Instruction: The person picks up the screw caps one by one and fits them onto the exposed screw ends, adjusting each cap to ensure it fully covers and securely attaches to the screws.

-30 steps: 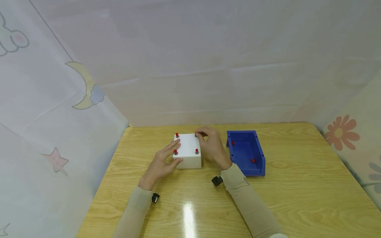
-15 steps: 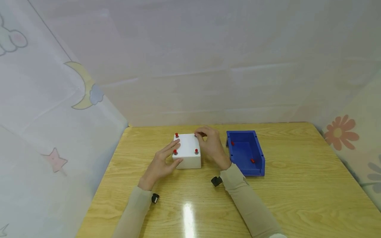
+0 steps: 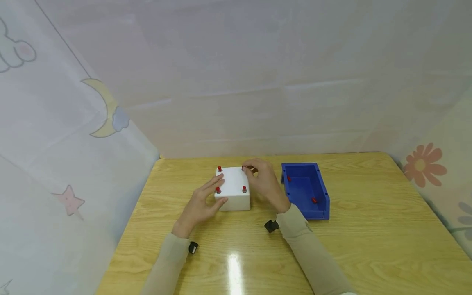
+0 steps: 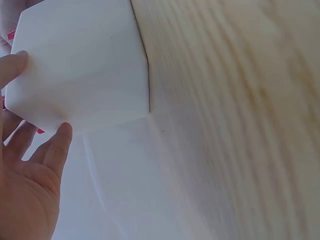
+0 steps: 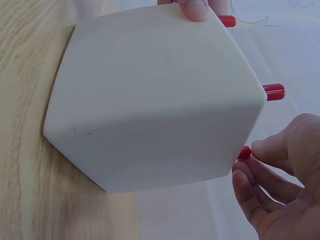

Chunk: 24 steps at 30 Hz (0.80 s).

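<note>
A white box sits on the wooden table, with small red caps on short metal posts at its top corners. The front-left cap and front-right cap show plainly. My left hand holds the box from the left, its thumb on the front face and its fingers over the left edge and top. At the back-right corner, my right hand pinches a red cap between thumb and fingers; the post under it is hidden. The right wrist view also shows my left thumb on the box.
To the right of the box, just beyond my right wrist, stands a blue bin. Inside it lie two loose red caps, one near the left wall and one near the right. A printed cloth hangs behind the table.
</note>
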Available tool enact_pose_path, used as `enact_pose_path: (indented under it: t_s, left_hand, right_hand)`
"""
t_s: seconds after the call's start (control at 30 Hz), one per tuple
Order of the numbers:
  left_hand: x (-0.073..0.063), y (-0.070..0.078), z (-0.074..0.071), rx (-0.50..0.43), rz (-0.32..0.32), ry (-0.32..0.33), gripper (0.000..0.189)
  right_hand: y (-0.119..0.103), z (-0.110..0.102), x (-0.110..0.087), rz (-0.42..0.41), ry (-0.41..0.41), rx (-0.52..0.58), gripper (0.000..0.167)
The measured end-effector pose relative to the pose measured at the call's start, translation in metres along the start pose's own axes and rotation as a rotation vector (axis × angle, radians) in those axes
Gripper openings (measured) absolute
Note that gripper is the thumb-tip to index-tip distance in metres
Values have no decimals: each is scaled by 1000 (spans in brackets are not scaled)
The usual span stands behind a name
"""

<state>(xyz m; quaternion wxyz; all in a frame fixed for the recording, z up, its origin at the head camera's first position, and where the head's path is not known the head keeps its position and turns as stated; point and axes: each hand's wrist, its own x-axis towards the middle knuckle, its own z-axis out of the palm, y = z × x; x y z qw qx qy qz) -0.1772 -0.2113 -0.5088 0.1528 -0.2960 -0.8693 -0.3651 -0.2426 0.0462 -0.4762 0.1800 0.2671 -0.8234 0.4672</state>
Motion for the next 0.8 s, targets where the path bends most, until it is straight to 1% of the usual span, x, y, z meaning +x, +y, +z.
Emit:
enact_pose_path:
  t_s: [0.1,0.2,0.33,0.43,0.5,0.57,0.63,0.7,0.8]
  left_hand:
    - [-1,3,0,29,-14,-15,62]
    - [-1,5,0,97,-11,-26,61]
    - [3,8,-1,176,-13,-44,62]
    - [6,10,-2,210,-1,-44,63]
    - [7,11,-4,241,17,-36,64]
    - [8,12,-6,276,34,-29,68]
    - [10,12,-9,305,32,-31,73]
    - [11,13,-15,323,16,-31,77]
    - [11,12,-26,354,-26,-22,82]
  right_hand:
    - [-2,-3,-2,6,-13,-7,15]
    - [-3,-5,-3,15,-22,-13,16]
    - [-8,-15,-3,41,-47,-19,19]
    - [-11,-25,-3,48,-57,-26,22]
    - [-11,-31,-3,32,-51,-41,25]
    - [-12,-41,-4,39,-48,-54,29]
    - [-12,-54,-7,43,-46,-70,34]
    - [-11,-69,-10,46,-48,-91,41]
    - [-6,-90,-15,40,-59,-156,52]
